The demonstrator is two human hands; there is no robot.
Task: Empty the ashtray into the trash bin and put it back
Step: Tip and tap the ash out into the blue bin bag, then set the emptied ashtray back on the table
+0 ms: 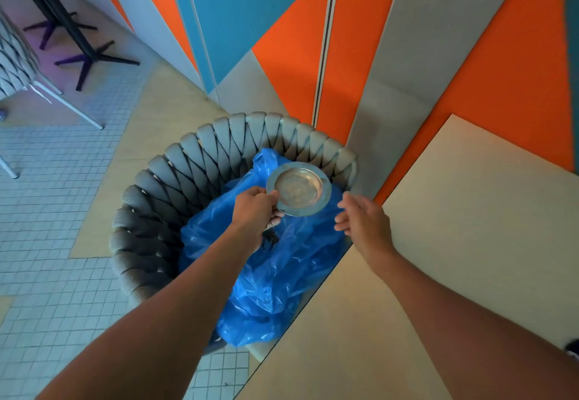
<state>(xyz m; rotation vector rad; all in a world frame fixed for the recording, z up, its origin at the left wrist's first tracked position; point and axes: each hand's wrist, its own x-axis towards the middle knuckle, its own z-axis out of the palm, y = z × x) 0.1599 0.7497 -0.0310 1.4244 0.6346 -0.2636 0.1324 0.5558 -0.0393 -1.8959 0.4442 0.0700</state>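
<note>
Silver metal catches the light as a person holds a round ashtray (298,188) over a woven grey trash bin (175,199) lined with a blue plastic bag (282,268). Their left hand (255,208) grips the dish at its near-left rim, thumb on top and the other fingers curled beneath, so the shallow bowl faces up toward the camera and looks bare inside. A small dark clump (271,238) lies on the bag just below that hand. Their right hand (363,218) hovers just beside the ashtray's right edge without touching it, palm turned inward, fingers loosely spread and slightly bent, holding nothing. Both bare forearms reach in from the bottom of the frame. Behind the bin stands a wall of orange, blue and grey panels (391,54); to the left, pale floor tiles (47,211) run toward black table legs (78,51) and a chair (15,64) of the same weave.
</note>
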